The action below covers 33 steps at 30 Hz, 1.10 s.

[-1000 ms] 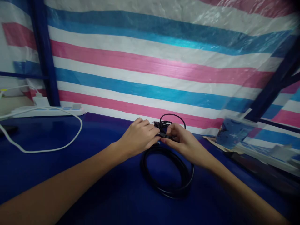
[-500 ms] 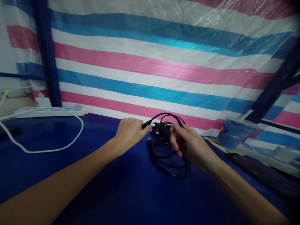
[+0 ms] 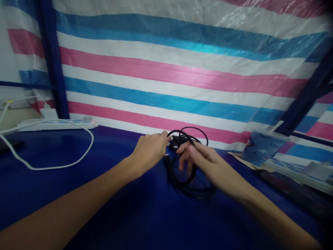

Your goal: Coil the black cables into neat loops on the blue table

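A black cable (image 3: 200, 193) lies in loose loops on the dark blue table, one end with a flat metal-tipped plug (image 3: 167, 158). My left hand (image 3: 152, 150) is closed around the cable's other end, whose plug is now hidden by the fingers. From there the cable arcs over to my right hand (image 3: 200, 156), which is curled with thumb and index finger on the cable and the other fingers bent among the coils. Just behind the hands sits a second bundle of thin black cable (image 3: 184, 138) with a dark connector (image 3: 174, 143).
At the left, a white power strip (image 3: 58, 124) holds a white charger (image 3: 49, 111), and a white cable (image 3: 52, 168) loops over the table (image 3: 130, 215). A blue patterned bag (image 3: 265, 146) and a long dark object (image 3: 291, 189) lie right. A striped sheet (image 3: 166, 76) hangs behind.
My left hand has moved right, toward my right hand, and its fingers now cover the plug. My right hand has shifted slightly left, and the coils have moved a little with it.
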Tool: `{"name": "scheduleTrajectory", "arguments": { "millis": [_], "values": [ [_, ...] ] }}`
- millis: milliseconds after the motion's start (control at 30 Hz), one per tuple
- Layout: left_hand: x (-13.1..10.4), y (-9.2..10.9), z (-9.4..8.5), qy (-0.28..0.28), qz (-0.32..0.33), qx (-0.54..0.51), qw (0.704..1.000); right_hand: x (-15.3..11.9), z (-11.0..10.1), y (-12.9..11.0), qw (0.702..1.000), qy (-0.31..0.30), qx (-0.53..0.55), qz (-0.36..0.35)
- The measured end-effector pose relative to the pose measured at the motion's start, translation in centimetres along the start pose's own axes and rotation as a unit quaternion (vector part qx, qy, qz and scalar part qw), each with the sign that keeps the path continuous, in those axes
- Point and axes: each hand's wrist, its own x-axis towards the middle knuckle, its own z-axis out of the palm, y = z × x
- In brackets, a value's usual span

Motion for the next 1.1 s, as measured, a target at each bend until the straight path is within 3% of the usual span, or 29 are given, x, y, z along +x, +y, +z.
{"name": "scheduleTrajectory", "arguments": {
  "millis": [33,100,133,200,233,300,367,433,533,633,700,800,967,1100],
  "values": [
    [0.1,-0.2,0.0,0.001,-0.013,0.006,1.000,0.2,-0.5,0.3,0.993,0.081,-0.086,-0.005],
    [0.3,-0.7,0.1,0.003,-0.041,0.008,0.999,0.6,-1.9,1.1,0.937,0.216,-0.275,0.019],
    [0.4,-1.0,0.2,0.003,-0.051,0.005,0.999,0.8,-2.6,1.6,0.905,0.231,-0.354,0.044],
    [0.7,-1.7,0.4,0.005,-0.066,-0.003,0.998,1.2,-3.7,2.7,0.876,0.184,-0.437,0.084],
    [0.8,-2.0,0.6,0.006,-0.074,-0.011,0.997,1.3,-4.1,3.1,0.881,0.146,-0.438,0.102],
    [1.0,-2.7,0.9,0.010,-0.084,-0.043,0.995,1.6,-4.3,3.6,0.919,0.078,-0.360,0.141],
    [1.1,-3.1,1.1,0.015,-0.092,-0.098,0.991,1.7,-3.8,3.5,0.962,0.031,-0.210,0.172],
    [1.3,-3.2,1.3,0.000,-0.105,-0.178,0.979,1.6,-3.0,3.0,0.984,0.026,-0.049,0.171],
    [1.3,-2.9,1.3,-0.088,-0.139,-0.318,0.934,1.4,-1.6,1.9,0.976,0.058,0.141,0.154],
    [1.1,-2.3,0.7,-0.186,-0.163,-0.428,0.869,1.1,-0.4,1.3,0.955,0.088,0.244,0.144],
    [0.8,-1.9,0.3,-0.246,-0.162,-0.467,0.834,1.1,0.2,1.4,0.952,0.119,0.258,0.116],
    [0.5,-1.4,-0.1,-0.319,-0.148,-0.486,0.800,1.1,0.8,1.9,0.968,0.152,0.195,0.042],
    [0.2,-0.7,0.1,-0.332,-0.140,-0.521,0.774,0.8,1.6,3.1,0.986,0.130,0.048,-0.090],
    [0.1,-0.4,0.2,-0.353,-0.142,-0.539,0.752,0.0,1.8,3.3,0.984,0.065,-0.043,-0.160]
  ]
}}
